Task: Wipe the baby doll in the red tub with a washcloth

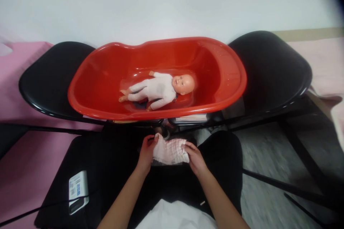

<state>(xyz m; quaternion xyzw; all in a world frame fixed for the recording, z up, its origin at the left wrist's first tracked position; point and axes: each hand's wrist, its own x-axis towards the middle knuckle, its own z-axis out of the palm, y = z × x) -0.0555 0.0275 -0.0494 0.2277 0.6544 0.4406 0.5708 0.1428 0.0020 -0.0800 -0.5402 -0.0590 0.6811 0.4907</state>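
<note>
A small pink-and-white checked cloth [172,150] is stretched between my two hands, above my lap. My left hand [146,153] pinches its left corner. At the right edge of the cloth, the fingers of my right hand [195,155] are closed on it. Beyond my hands stands a red baby bathtub [107,68]. In it a baby doll [158,88] with a white cloth body lies on its back, its head to the right and its feet to the left. Something dark shows partly beneath the doll.
The tub rests on black stools, a left one [56,78] and a right one [271,71]. A white device [78,191] with a cable lies on a black seat [61,164] at my left. Pink material [29,179] covers the far left. A white wall rises behind the tub.
</note>
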